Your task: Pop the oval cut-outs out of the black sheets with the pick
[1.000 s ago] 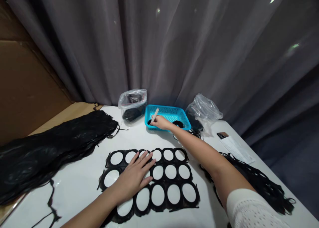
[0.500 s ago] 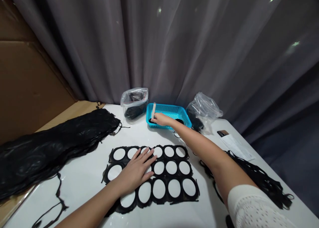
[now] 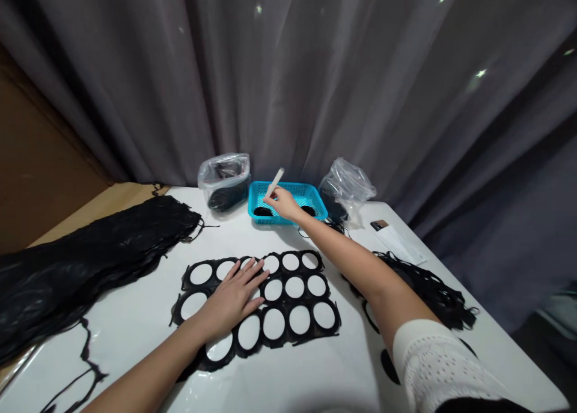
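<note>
A black sheet [image 3: 285, 304] with rows of round cut-outs lies flat on the white table, the white showing through the holes. My left hand [image 3: 237, 293] rests on its left-middle part, fingers spread, covering some of the holes. Over the blue perforated basket [image 3: 321, 208], my right hand [image 3: 283, 202] grips a slim pale stick [image 3: 274, 182], which slants up to the right. Inside the basket, one black piece [image 3: 263, 211] lies under the fingers, and another black piece [image 3: 309, 211] sits near the right wrist.
Clear plastic bags with black contents stand left [image 3: 224, 184] and right [image 3: 347, 181] of the basket. A thick black stack [image 3: 99, 238] lies on the left. Right of my arm are black strip scraps [image 3: 424, 287], a phone [image 3: 379, 225] and white paper [image 3: 401, 243].
My right hand has lifted slightly off the black piece in the basket, and the stick has tipped from upright to slanted. My left hand stays on the sheet. The camera view has shifted.
</note>
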Tool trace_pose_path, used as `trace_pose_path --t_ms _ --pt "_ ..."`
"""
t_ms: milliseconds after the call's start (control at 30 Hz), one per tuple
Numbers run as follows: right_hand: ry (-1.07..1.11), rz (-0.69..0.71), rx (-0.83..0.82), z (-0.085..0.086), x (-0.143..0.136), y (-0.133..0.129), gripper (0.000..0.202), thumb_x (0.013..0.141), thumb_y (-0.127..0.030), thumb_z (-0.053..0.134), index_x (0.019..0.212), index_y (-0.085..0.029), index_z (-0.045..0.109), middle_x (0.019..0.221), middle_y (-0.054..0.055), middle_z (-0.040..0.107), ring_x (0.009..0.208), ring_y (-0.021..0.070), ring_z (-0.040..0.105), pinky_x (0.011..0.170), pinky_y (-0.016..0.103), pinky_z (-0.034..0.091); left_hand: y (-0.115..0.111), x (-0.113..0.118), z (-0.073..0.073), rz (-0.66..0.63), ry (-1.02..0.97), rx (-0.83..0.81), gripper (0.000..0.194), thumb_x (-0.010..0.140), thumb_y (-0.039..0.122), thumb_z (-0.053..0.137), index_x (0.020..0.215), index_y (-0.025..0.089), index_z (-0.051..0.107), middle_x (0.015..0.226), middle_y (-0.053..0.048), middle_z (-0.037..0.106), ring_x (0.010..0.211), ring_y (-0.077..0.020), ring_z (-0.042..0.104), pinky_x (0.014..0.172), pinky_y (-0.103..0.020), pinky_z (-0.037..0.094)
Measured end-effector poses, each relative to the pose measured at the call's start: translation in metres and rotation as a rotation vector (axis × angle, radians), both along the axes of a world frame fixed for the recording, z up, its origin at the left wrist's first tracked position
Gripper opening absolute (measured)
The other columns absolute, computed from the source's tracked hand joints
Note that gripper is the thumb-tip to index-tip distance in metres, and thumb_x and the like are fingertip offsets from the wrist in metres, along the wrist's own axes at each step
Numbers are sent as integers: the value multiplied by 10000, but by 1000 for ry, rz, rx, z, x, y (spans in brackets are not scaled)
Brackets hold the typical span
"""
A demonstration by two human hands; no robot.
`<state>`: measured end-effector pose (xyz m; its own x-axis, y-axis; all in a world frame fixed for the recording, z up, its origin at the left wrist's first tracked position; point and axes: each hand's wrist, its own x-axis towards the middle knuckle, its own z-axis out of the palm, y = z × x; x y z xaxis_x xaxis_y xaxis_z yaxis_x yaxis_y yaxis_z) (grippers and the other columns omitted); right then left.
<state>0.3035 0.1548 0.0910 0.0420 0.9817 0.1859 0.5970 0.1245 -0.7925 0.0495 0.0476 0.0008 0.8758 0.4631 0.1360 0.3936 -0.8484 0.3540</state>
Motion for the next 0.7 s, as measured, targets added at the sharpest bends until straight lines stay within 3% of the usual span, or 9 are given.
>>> trace_pose_path --t_ms 100,233,300,400,500,600,700 --pt "165 -20 43 3 20 -51 116 916 -262 526 817 -204 504 871 10 636 884 161 647 827 258 478 3 1 2 17 -16 -18 512 1021 420 515 1509 283 444 1597 -87 385 1491 -319 311 1210 -588 209" --pt "292 -13 -7 -18 33 -165 162 932 -313 557 799 -240 502 743 -3 619 735 178 662 691 288 506 -11 7 13 56 -88 -5 471 1015 421 518 1456 254 524 1576 -96 423 1471 -331 352 1216 -581 211" --pt "289 -19 -44 -38 35 -225 149 955 -305 556 817 -249 545 795 24 636 704 193 636 640 319 495 -27 9 18 -31 -103 -31 481 998 393 556 1465 286 511 1573 -73 432 1458 -319 380 1223 -544 230" --pt "4 64 16 -69 36 -291 141 983 -249 514 895 -268 623 900 64 651 803 220 615 720 355 484 -53 12 16 -234 -84 -69 512 973 344 599 1473 330 491 1539 -44 484 1417 -288 448 1232 -479 243" --pt "-218 143 118 -91 42 -313 143 995 -221 498 977 -273 631 956 82 660 840 231 591 765 365 466 -72 19 9 -250 -88 -48 359 981 298 571 1339 295 589 1459 -51 555 1338 -257 523 1216 -437 270" --pt "-441 195 233 -100 47 -305 165 1024 -219 454 941 -228 595 864 66 631 778 217 533 719 347 430 -81 34 7 -170 -58 -2 149 998 193 488 1020 241 628 1165 -43 646 1073 -228 600 1076 -453 381" --pt "-658 229 325 -100 50 -293 211 1039 -209 425 882 -192 564 766 42 584 730 203 489 695 334 399 -85 51 9 -145 8 54 152 1001 135 447 955 216 568 1000 -35 602 884 -220 531 859 -398 419"
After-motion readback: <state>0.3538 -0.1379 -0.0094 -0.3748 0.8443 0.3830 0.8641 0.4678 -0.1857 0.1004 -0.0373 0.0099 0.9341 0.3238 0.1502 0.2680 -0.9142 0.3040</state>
